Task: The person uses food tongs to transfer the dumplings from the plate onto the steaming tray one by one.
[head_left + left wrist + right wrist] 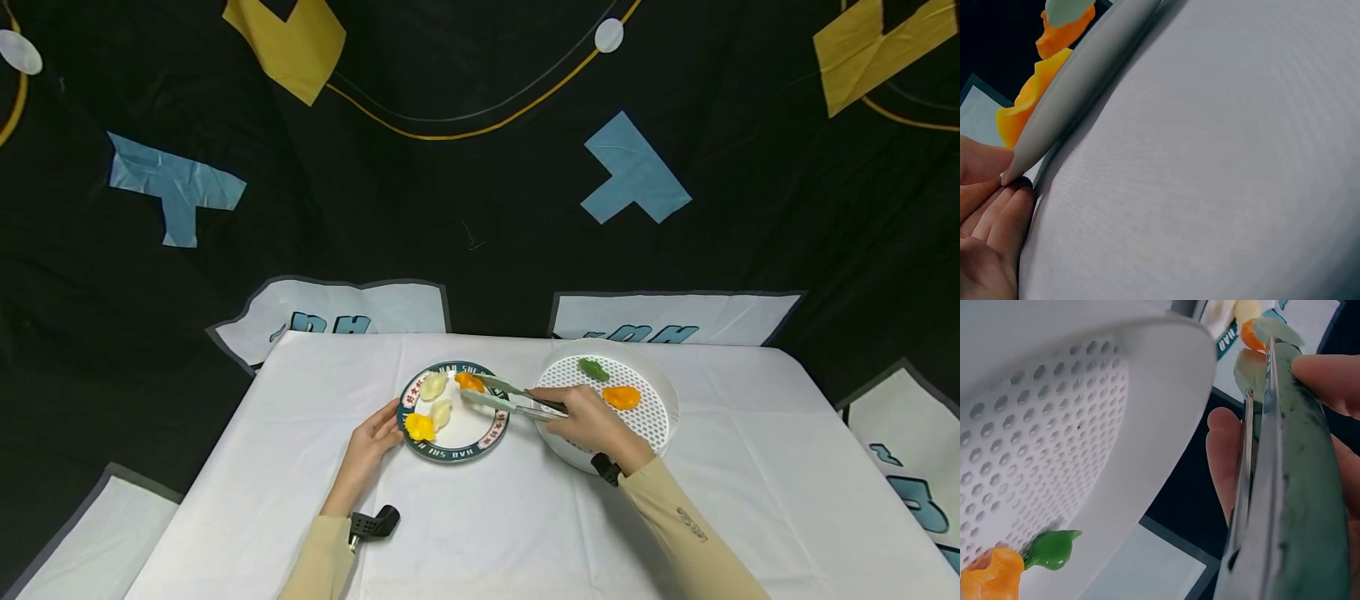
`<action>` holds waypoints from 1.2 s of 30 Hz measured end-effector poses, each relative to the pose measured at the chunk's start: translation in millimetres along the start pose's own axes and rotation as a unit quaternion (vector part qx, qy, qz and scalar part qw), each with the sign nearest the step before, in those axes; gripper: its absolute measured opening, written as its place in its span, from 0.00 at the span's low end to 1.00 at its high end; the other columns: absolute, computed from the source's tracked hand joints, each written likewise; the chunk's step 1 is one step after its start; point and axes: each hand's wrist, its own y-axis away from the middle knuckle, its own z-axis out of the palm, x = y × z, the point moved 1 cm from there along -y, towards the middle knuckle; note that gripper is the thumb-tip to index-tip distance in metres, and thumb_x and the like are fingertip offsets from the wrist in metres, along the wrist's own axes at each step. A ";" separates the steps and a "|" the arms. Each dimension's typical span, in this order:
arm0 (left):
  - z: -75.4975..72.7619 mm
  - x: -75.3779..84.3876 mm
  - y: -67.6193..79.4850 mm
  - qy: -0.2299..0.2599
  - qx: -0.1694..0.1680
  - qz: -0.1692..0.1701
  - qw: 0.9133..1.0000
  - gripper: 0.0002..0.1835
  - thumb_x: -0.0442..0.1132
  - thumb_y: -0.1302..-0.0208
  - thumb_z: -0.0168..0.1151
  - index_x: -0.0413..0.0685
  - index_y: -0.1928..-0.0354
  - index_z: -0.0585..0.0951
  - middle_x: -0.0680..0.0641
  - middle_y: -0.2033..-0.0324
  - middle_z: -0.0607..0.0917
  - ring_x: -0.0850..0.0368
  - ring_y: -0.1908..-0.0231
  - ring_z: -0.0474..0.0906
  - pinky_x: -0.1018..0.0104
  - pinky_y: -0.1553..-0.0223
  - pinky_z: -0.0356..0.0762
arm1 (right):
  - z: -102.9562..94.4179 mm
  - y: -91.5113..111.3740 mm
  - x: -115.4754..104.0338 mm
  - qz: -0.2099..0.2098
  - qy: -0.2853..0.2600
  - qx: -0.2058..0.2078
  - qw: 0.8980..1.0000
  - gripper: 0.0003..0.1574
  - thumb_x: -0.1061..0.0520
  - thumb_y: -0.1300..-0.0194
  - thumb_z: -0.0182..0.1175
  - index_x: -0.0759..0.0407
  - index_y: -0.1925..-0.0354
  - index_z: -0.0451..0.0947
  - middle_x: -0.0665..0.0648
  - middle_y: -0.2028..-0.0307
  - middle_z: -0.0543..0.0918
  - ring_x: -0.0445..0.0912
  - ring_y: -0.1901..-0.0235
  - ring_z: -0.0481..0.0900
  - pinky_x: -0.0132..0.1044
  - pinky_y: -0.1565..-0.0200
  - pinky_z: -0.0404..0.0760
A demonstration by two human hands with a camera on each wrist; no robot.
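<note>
High head view, close wrist views

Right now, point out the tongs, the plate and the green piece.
Tongs [1311,469], right wrist view: on the near green handle.
Plate [467,425], head view: on its bare white middle.
Green piece [594,369], head view: on its middle.

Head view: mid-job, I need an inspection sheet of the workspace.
Surface: white tablecloth.
Job's things: tongs, tips at an orange piece on the plate, grip unclear; two pale pieces and a yellow piece there too; green piece and second orange piece in the perforated basket.
Clutter: nothing seen.
Hands: left hand pinches the plate's rim; right hand grips the tongs.
Cables: nothing seen.
Surroundings: black backdrop, blue patches, yellow patches.
</note>
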 end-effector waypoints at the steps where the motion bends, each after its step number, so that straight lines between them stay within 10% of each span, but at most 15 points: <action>1: -0.2 0.0 0.1 0.001 -0.001 -0.001 1.000 0.32 0.25 0.35 0.53 0.35 0.29 0.58 0.34 0.31 0.60 0.45 0.34 0.61 0.79 0.45 0.70 | -1.0 0.7 0.0 0.002 -0.002 0.001 1.000 0.32 0.69 0.53 0.62 0.61 0.45 0.80 0.58 0.53 0.84 0.43 0.67 0.76 0.33 0.68 0.80; 15: -0.5 0.1 0.8 0.002 0.002 0.004 1.000 0.32 0.24 0.36 0.53 0.33 0.30 0.59 0.34 0.32 0.61 0.44 0.35 0.62 0.77 0.45 0.71 | -13.1 12.6 -0.8 0.018 -0.034 -0.005 0.999 0.34 0.69 0.53 0.61 0.59 0.43 0.79 0.59 0.54 0.84 0.35 0.88 0.59 0.27 0.87 0.62; 36: -0.2 0.3 0.8 0.004 0.000 0.006 1.000 0.32 0.24 0.36 0.53 0.34 0.30 0.59 0.34 0.32 0.61 0.44 0.35 0.62 0.78 0.45 0.70 | -53.5 50.6 18.2 0.042 -0.011 0.056 0.998 0.35 0.72 0.55 0.60 0.62 0.44 0.79 0.63 0.50 0.82 0.46 0.65 0.75 0.31 0.70 0.76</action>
